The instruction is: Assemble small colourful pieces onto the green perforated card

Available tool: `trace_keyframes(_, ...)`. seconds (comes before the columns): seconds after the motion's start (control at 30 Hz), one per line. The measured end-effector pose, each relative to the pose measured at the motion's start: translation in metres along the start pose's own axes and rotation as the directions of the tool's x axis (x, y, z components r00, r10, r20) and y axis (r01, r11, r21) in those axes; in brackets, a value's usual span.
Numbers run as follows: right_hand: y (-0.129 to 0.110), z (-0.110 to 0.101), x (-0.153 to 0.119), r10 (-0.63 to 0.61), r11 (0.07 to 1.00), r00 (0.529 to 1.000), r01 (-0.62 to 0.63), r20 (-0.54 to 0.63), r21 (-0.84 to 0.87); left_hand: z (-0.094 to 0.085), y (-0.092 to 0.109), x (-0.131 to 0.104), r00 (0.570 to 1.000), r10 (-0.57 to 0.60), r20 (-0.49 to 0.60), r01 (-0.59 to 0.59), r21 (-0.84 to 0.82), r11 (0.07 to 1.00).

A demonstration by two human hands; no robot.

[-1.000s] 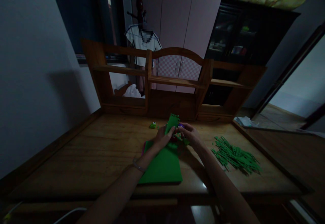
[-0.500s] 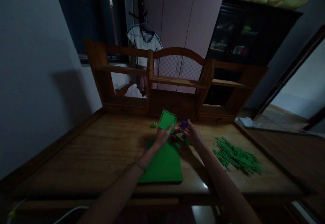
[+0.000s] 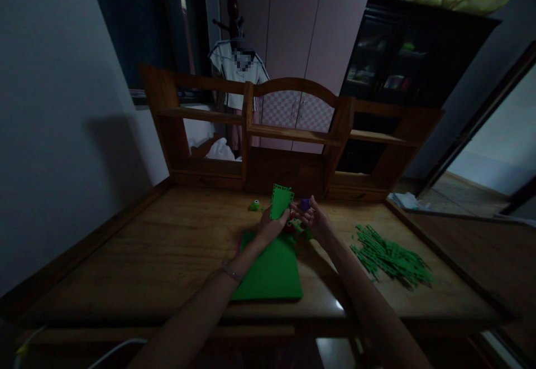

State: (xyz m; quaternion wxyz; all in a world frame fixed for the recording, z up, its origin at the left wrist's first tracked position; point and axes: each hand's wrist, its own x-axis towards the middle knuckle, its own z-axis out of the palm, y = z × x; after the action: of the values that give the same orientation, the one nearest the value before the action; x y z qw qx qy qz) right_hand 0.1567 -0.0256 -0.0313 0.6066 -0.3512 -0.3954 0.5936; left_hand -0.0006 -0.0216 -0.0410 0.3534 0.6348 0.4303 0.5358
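My left hand (image 3: 273, 227) is closed on a green sheet (image 3: 281, 201) with a row of small notches or holes along its edges, held upright above the table. Opposite it, my right hand (image 3: 317, 217) has its fingers curled round a small purple object (image 3: 305, 204), whose kind I cannot make out. Below the hands lies a thick stack of green sheets (image 3: 270, 274). Small red objects (image 3: 288, 226) and green ones sit between the hands, partly hidden by them. A small green object with a white eye-like spot (image 3: 254, 205) stands to the left.
A loose heap of green strips with holes (image 3: 393, 260) lies on the right of the wooden table (image 3: 138, 246). A wooden shelf unit (image 3: 293, 134) stands along the table's back edge. Raised wooden rims border the left and right sides.
The green sheet has turned more upright and shifted slightly right with my left hand. The purple object has turned in my right hand, whose fingers have moved nearer the sheet.
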Motion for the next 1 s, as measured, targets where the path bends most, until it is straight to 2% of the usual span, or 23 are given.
trace_keyframes(0.33, -0.004, -0.004, 0.0, -0.028, 0.999, 0.999, 0.027, -0.033, -0.028, -0.002, 0.003, 0.001, 1.0, -0.026, -0.007, 0.026, 0.007, 1.0)
trace_keyframes(0.5, -0.006, -0.003, -0.001, -0.13, 0.989, 0.988, 0.123, -0.081, -0.081, -0.001, 0.003, 0.0, 0.997, -0.066, -0.025, 0.066, -0.027, 0.997)
trace_keyframes(0.6, -0.006, -0.003, -0.001, -0.168, 0.984, 0.982, 0.161, -0.09, -0.078, 0.001, 0.001, 0.001, 0.995, -0.089, -0.046, 0.087, -0.038, 0.995)
trace_keyframes(0.83, -0.004, -0.004, 0.0, -0.158, 0.985, 0.984, 0.152, -0.079, -0.082, 0.003, -0.004, 0.001, 0.994, -0.101, -0.044, 0.098, -0.061, 0.993)
trace_keyframes(1.0, -0.003, -0.006, -0.002, -0.215, 0.969, 0.966, 0.192, -0.143, -0.158, 0.005, -0.011, 0.001, 0.994, -0.101, -0.042, 0.098, -0.073, 0.993)
